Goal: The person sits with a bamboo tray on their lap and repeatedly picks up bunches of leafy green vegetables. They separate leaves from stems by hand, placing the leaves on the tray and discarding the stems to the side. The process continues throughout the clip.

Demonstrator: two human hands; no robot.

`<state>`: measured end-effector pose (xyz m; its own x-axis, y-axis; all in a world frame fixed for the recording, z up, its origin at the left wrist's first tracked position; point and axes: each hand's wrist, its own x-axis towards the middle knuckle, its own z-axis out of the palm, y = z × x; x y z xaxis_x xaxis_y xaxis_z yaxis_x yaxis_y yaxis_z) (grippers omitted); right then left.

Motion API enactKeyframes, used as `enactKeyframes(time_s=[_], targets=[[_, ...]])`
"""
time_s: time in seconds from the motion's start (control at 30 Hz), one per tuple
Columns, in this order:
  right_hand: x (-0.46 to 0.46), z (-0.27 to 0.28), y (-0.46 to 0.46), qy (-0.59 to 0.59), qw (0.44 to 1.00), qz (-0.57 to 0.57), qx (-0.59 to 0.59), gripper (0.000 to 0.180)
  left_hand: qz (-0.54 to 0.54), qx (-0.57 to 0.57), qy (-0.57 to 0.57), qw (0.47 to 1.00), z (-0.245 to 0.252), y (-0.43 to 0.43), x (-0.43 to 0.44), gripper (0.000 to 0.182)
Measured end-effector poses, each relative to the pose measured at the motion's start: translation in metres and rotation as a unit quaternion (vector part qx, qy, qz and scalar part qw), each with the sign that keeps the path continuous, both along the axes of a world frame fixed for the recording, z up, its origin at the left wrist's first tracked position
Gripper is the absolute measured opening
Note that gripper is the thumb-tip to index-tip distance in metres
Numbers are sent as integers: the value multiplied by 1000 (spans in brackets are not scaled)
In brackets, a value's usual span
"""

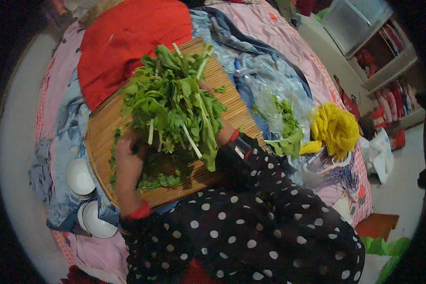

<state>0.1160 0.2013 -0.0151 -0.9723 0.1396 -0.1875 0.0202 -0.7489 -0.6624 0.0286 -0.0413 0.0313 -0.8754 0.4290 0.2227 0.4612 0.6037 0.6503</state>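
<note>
A big heap of leafy greens with pale stems is lifted above a slatted bamboo board. My left hand is at the heap's lower left side, its fingers mostly in shadow under the leaves. On the right side my right hand reaches behind the greens, with fingertips showing past the stems; both hands hold the bundle between them. Loose leaf bits lie on the board below and near its left edge.
White bowls stand at the lower left on blue cloth. Red fabric lies beyond the board. To the right are a clear plastic bag with more greens, a yellow mesh bundle and hangers.
</note>
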Motion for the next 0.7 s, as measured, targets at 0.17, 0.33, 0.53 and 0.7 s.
enactKeyframes(time_s=[0.17,0.33,0.53,0.7], targets=[[1,2,6,1,999,-15,-38,43,14,8,-5,1000,12,4,9,34],[0,19,12,11,998,-39,-49,42,44,-17,-53,997,8,6,7,34],[30,66,52,31,988,-153,-9,42,-49,18,-10,999,5,3,4,24],[66,118,85,40,953,-290,73,42,-47,20,-1,999,7,4,7,26]])
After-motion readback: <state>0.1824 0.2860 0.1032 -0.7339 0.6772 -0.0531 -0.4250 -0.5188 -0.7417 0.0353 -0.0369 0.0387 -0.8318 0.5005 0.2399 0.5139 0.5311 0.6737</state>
